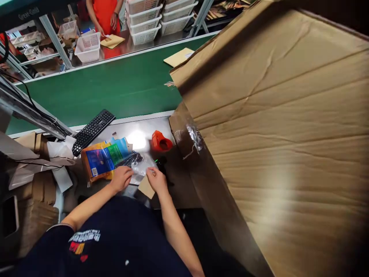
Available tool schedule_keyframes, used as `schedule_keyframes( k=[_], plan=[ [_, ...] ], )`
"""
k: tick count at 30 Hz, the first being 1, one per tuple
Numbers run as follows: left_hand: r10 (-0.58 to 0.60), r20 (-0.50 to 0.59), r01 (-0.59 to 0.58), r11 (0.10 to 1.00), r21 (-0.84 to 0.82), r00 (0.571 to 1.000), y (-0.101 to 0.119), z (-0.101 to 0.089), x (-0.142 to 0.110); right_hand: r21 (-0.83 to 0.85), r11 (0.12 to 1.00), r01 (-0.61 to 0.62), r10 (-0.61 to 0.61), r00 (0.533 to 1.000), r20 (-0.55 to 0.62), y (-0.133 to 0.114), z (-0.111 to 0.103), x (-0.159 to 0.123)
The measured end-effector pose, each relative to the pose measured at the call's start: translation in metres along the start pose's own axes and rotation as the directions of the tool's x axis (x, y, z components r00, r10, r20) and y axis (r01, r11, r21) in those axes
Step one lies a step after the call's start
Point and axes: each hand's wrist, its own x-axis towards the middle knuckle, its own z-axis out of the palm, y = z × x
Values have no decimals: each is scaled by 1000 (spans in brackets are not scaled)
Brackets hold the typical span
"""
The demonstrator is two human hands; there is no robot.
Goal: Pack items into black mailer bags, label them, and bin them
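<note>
Where hands (122, 179) curl, clear plastic (142, 164) lies crumpled.

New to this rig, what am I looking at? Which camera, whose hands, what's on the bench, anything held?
No robot here: a person works bare-handed. The one picture comes from a camera on their head, looking forward and down.

On the bench are a black keyboard, colorful packets and an orange-red object. The left hand is at the near edge of some clear plastic. The right hand has its fingertips together at the plastic's other side, by a small brown piece; the exact grip is too small to tell.

Big cardboard fills the right side. Beyond the green strip, another person in red works near stacked white baskets.
</note>
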Motion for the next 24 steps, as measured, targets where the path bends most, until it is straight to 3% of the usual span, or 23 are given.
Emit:
schedule_keyframes(
  k=[2, 3, 6, 10, 19, 22, 24],
  plan=[
    [-219, -113, 215, 975, -48, 969, -12, -4, 4, -288, 957, -24, 51, 995, 87, 1, 5, -10],
    [-320, -98, 313, 947, -74, 942, -18, -5, 8, -399, 917, -23, 83, 988, 133, 2, 9, -15],
    [-436, 109, 446, 889, -101, 893, -34, -6, 20, -520, 854, -17, 141, 969, 201, 3, 22, -28],
    [-435, 204, 458, 885, -80, 877, -37, -11, 29, -480, 876, -41, 149, 970, 190, 11, 30, -37],
    [-484, 161, 491, 871, -2, 860, -25, -15, 33, -340, 939, -50, 108, 982, 155, 26, 43, -37],
    [-494, 156, 513, 849, -123, 855, -26, -20, 31, -293, 956, -16, 55, 991, 126, 27, 40, -40],
    [-536, 162, 559, 776, -291, 829, -20, -20, 25, -184, 982, 52, -48, 999, 24, 30, 32, -47]
  ],
)
